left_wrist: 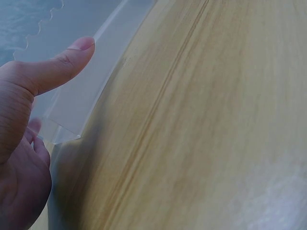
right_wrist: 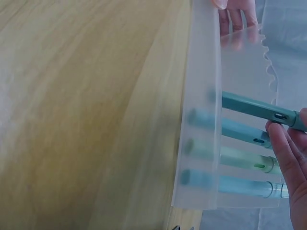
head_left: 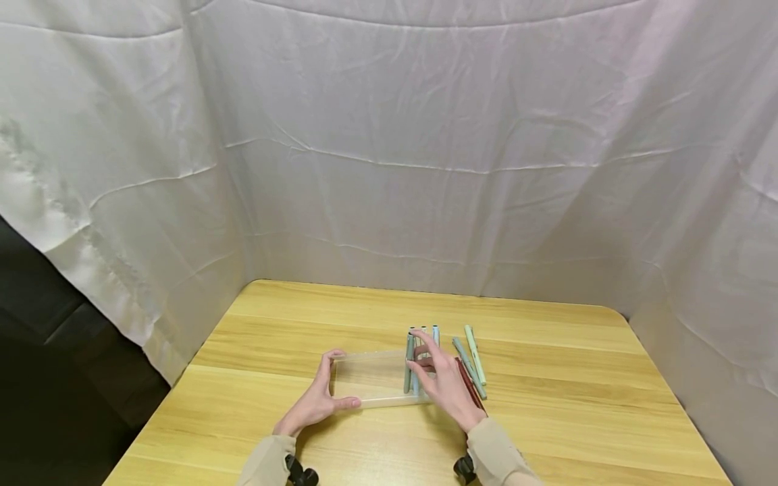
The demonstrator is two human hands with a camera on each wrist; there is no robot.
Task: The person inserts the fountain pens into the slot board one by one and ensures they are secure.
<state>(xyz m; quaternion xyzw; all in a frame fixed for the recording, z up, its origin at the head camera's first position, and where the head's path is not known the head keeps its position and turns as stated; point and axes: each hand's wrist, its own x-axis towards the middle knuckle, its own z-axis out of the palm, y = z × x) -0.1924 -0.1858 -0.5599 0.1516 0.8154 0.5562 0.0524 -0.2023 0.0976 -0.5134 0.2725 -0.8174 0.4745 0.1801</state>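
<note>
A translucent plastic pen tray [head_left: 371, 376] with a scalloped edge stands tilted on the table. My left hand [head_left: 317, 399] grips its left end, thumb over the front lip [left_wrist: 86, 91] and fingers behind. Toward the other end, my right hand [head_left: 448, 390] pinches a dark teal pen [right_wrist: 252, 106] near its upper end; the pen's lower end shows through the lip. Beside it in the tray lie a blue pen [right_wrist: 240, 130], a light green pen [right_wrist: 242, 157] and a light blue pen [right_wrist: 244, 185], side by side. In the head view, the right hand partly hides them.
Right of the tray, a pale green pen [head_left: 476, 356] and a grey-green pen [head_left: 469, 368] lie on the wooden table [head_left: 577, 391]. Dark red pens [head_left: 471, 385] lie beside them, partly covered by the right hand. White curtains [head_left: 389, 202] hang behind the table and along its sides.
</note>
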